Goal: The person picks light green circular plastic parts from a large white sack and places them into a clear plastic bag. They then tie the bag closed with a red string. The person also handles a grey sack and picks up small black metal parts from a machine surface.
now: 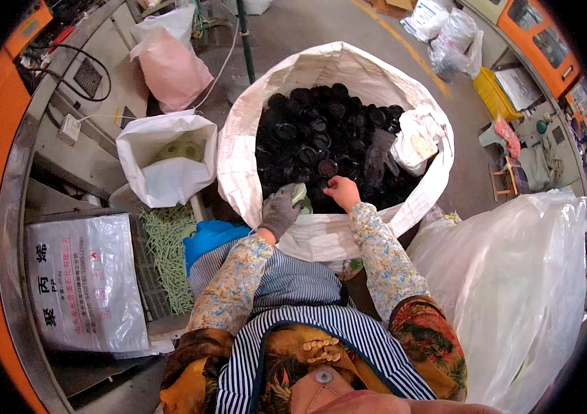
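A large white woven sack [238, 131] stands open in front of me, filled with black round plastic caps [307, 124]. At its near rim, my left hand [280, 212], in a grey glove, is closed on a pale green round piece [298, 193]; its exact kind is hard to make out. Just to the right, my bare right hand [343, 194] reaches over the caps with thumb and fingers pinched together. Whatever lies between those fingertips, if anything, is too small to tell. A dark glove [380, 159] lies on the caps, beside a white cloth [414, 141] at the sack's right side.
Left of the sack stands a smaller white bag [165, 165] with pale green pieces inside. Light green strips [169, 255] lie in a heap near a printed white sack [90, 283]. At right bulges a big translucent plastic bag [507, 290]. A yellow crate [497, 96] stands farther back.
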The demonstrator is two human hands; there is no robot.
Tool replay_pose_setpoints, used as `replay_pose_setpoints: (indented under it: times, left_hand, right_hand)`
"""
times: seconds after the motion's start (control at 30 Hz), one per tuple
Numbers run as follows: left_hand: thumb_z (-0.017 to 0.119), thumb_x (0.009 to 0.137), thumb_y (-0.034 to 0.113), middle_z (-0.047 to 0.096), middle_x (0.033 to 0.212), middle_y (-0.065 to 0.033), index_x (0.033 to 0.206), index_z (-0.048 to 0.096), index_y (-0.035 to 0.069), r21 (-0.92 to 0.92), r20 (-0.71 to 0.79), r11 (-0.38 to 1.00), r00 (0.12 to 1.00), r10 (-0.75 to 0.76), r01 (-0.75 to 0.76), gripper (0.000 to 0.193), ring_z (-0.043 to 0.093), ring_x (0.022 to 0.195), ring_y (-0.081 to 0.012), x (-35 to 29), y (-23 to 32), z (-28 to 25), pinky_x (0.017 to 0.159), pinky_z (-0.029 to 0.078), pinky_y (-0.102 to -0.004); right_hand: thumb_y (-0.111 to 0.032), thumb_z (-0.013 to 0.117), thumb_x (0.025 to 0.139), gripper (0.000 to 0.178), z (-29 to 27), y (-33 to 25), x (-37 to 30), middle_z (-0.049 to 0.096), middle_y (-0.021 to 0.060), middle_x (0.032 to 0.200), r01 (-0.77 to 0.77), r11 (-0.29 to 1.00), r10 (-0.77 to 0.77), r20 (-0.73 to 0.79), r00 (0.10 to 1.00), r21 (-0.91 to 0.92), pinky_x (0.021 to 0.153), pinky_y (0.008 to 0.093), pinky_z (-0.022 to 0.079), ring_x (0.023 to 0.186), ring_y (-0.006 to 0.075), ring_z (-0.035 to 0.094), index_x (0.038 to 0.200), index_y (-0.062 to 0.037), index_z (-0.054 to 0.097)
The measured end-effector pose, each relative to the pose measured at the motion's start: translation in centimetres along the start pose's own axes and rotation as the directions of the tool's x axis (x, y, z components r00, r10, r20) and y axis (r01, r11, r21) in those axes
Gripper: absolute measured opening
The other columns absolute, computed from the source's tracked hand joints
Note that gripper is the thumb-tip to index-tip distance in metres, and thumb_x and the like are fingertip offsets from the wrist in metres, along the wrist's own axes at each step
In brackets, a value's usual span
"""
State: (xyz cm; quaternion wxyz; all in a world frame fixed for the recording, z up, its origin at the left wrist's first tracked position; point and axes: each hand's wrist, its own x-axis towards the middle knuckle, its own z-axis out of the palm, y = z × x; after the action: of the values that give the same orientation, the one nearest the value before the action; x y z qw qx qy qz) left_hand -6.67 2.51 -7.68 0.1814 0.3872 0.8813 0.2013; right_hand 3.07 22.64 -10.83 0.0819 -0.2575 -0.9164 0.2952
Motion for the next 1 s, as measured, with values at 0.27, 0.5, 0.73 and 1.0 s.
replay_pose_setpoints:
  times: [0.27, 0.5, 0.73, 1.0]
  left_hand:
    - [0.058, 0.092, 0.021, 0.058, 0.116, -0.0093, 0.132, 0.045, 0.003, -0.950, -0.292, 0.190, 0.923, -0.251, -0.248, 0.046, 0.057, 0.103, -0.0178, -3.4, -2.6, -3.8, 0.086, 0.047, -0.0304]
    - [0.053, 0.095, 0.020, 0.056, 0.116, -0.0106, 0.126, 0.047, 0.002, -0.933, -0.143, -0.333, 0.990, -0.006, -0.137, 0.036, 0.060, 0.102, -0.0190, -10.0, 2.7, -9.3, 0.084, 0.052, -0.0323]
    - [0.057, 0.088, 0.002, 0.053, 0.123, -0.0179, 0.129, 0.046, 0.003, -0.834, -0.460, 0.257, 0.873, 0.162, -0.488, 0.042, 0.056, 0.111, -0.0288, -12.2, 0.8, -9.9, 0.090, 0.050, -0.0356]
    - [0.060, 0.084, -0.002, 0.046, 0.131, -0.0213, 0.132, 0.047, 0.005, -0.142, -0.675, 0.648, 0.551, 0.490, -0.749, 0.051, 0.054, 0.115, -0.0338, -15.8, 2.5, -13.6, 0.095, 0.048, -0.0369]
  right_hand:
    - [-0.013, 0.070, 0.074, 0.021, -3.3, -7.8, -4.2, 0.058, 0.0145, 0.108, 0.080, 0.946, -0.011, -0.215, 0.977, 0.313, 0.071, 0.0373, 0.049, 0.083, 0.0266, 0.059, 0.086, -0.0014, 0.057]
    - [-0.008, 0.070, 0.069, 0.022, -7.6, -18.6, -9.2, 0.043, 0.0158, 0.136, 0.560, 0.824, -0.553, -0.334, 0.764, -0.085, 0.092, 0.0376, 0.045, 0.113, 0.0364, 0.051, 0.085, -0.0058, 0.056]
    - [-0.006, 0.075, 0.061, 0.061, -10.2, -22.5, -12.7, 0.049, 0.0123, 0.128, 0.619, 0.768, -0.640, -0.239, 0.731, -0.163, 0.087, 0.0385, 0.048, 0.109, 0.0330, 0.053, 0.117, -0.0088, 0.052]
    - [-0.012, 0.077, 0.060, 0.078, -12.4, -22.9, -14.1, 0.049, 0.0115, 0.124, 0.664, 0.690, -0.715, -0.131, 0.686, -0.289, 0.086, 0.0391, 0.048, 0.105, 0.0326, 0.053, 0.132, -0.0134, 0.046]
